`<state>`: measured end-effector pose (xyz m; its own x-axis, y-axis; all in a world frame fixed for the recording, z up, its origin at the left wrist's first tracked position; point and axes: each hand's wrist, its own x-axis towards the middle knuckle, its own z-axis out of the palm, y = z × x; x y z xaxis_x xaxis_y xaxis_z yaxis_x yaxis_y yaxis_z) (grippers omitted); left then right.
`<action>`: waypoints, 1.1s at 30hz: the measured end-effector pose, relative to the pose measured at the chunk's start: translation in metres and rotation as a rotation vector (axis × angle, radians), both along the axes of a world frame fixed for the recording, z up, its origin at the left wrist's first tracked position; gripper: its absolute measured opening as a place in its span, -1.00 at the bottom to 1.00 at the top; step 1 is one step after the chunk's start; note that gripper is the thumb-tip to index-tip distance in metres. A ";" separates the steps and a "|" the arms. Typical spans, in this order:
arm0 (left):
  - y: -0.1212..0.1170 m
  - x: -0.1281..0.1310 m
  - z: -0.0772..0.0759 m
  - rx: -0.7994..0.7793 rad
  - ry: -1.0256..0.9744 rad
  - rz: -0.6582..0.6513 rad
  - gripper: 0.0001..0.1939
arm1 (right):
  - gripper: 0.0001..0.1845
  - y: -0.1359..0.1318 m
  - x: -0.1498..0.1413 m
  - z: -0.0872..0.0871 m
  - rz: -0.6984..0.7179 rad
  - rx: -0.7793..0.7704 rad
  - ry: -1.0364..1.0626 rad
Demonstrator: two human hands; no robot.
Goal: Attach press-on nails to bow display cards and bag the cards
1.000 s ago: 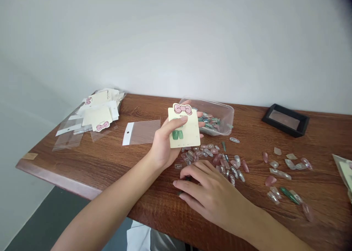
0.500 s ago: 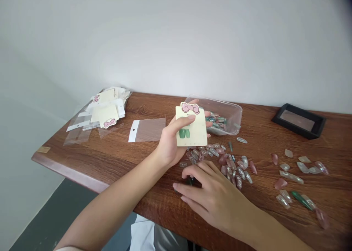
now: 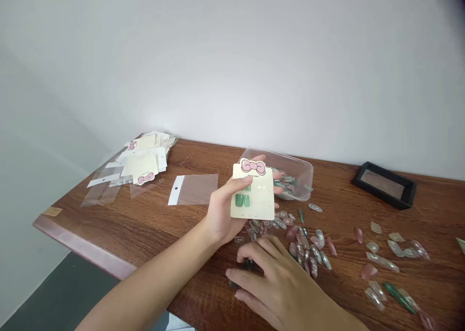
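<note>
Left hand (image 3: pixel 221 214) closed on the bow-topped card (image 3: pixel 254 198), held raised above the table (image 3: pixel 83 224), thumb across its face; green nails (image 3: pixel 239 200) sit on it. Right hand (image 3: pixel 278 285) curls over a dark green nail (image 3: pixel 248 265); grip cannot be told. Step judged: filling the card. Next move calls for lifting that nail.

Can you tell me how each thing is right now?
left hand, holding the card up
bow card, green nails attached
right hand, curled down on the table
loose nails, scattered on the table
clear plastic box, open, nails inside
clear bag, lying flat
black tray, lying on the table
</note>
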<state>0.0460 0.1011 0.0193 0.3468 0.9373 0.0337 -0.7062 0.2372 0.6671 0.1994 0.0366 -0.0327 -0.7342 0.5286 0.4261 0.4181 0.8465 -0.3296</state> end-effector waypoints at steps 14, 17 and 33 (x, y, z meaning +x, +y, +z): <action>0.001 0.000 0.001 -0.035 -0.037 0.014 -0.37 | -0.88 0.001 0.001 0.002 0.001 -0.056 0.006; 0.001 -0.001 0.000 -0.033 -0.037 0.013 -0.36 | -0.78 -0.001 0.003 0.005 0.015 -0.115 0.021; 0.003 0.000 0.003 0.032 0.000 0.027 -0.34 | -0.95 -0.002 0.000 -0.007 -0.071 -0.181 0.087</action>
